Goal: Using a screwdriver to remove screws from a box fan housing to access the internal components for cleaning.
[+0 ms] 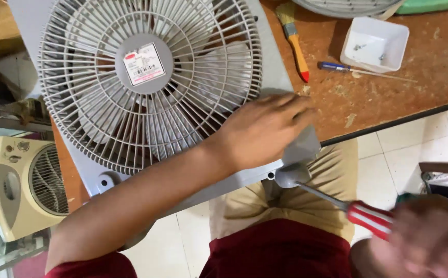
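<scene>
Fan (152, 85): a grey box fan lies flat on the table (389, 98), grille side up, with its near corner overhanging the table edge above the person's lap.

Head view. The step in hand appears to be work on a screw at the fan's near corner. The left hand (262, 128) lies palm-down on that corner, fingers extended and slightly spread, pressing the housing; it closes on nothing. The right hand (430, 239) is blurred at the lower right. It is wrapped around the red-and-white handle of a screwdriver (337, 203), and the finger positions cannot be resolved. The shaft runs up and left to the grey corner foot, where the tip meets the housing just below the left hand.

Judgement: the next move calls for keeping the shaft in line with the screw and the fan held steady, since the overhanging corner has no support beneath it.

Further back on the table lie a paintbrush (295, 38), a blue pen (337, 67) and a white tray (374, 44) holding small parts. A second, beige fan (23, 185) stands on the floor at left.
</scene>
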